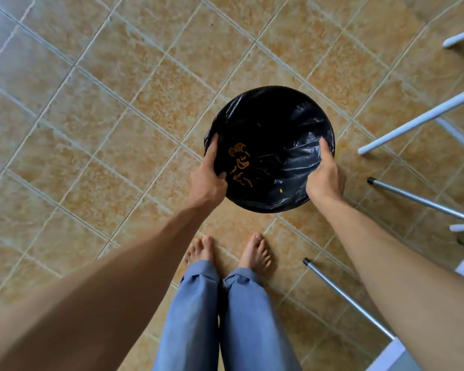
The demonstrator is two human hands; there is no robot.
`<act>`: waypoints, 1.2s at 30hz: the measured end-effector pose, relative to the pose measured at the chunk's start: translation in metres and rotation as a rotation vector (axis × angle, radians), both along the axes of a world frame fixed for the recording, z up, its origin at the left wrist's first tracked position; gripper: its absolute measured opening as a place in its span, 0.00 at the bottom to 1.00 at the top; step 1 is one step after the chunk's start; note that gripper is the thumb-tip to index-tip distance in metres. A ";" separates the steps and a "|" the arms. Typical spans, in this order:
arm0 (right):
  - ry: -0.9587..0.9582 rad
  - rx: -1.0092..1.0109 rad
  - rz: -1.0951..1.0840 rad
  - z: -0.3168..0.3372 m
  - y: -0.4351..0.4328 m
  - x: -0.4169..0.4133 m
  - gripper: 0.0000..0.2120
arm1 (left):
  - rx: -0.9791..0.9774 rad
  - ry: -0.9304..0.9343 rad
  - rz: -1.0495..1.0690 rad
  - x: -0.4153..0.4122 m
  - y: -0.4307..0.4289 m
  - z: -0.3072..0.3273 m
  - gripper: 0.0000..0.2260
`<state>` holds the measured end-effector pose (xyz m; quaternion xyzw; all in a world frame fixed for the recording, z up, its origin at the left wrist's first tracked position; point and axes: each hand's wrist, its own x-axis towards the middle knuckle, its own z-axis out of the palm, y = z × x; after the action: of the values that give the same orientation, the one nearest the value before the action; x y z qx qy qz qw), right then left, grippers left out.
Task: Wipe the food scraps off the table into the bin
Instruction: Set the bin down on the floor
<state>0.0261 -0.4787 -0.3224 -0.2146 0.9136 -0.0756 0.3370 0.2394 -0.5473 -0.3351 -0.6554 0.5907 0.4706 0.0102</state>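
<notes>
A round bin (276,97) lined with a black plastic bag is seen from above over the tiled floor, in the middle of the view. Orange food scraps (240,167) lie inside it on the left. My left hand (208,178) grips the bin's left rim, thumb on the liner. My right hand (326,178) grips the right rim the same way. Whether the bin rests on the floor or hangs in my hands cannot be told. The table top is out of view.
My bare feet (228,254) and blue trouser legs stand just behind the bin. White furniture legs (418,120) and metal legs (423,200) slant across the right side. Beige floor tiles (91,129) spread to the left and ahead.
</notes>
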 end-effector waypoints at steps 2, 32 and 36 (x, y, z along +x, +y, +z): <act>0.001 0.011 0.000 -0.004 0.003 0.000 0.32 | 0.028 -0.010 -0.072 0.002 0.000 0.000 0.38; 0.468 -0.436 0.093 0.203 0.185 -0.039 0.20 | -0.433 0.276 -0.610 -0.143 0.173 0.213 0.30; 0.403 -0.489 0.830 0.197 0.199 -0.099 0.23 | -0.509 0.259 -0.545 -0.151 0.208 0.219 0.29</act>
<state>-0.0729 -0.2798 -0.1254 -0.6413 0.7542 -0.1041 0.0960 0.0882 -0.3398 -0.1159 -0.3915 0.8371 0.3680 -0.1027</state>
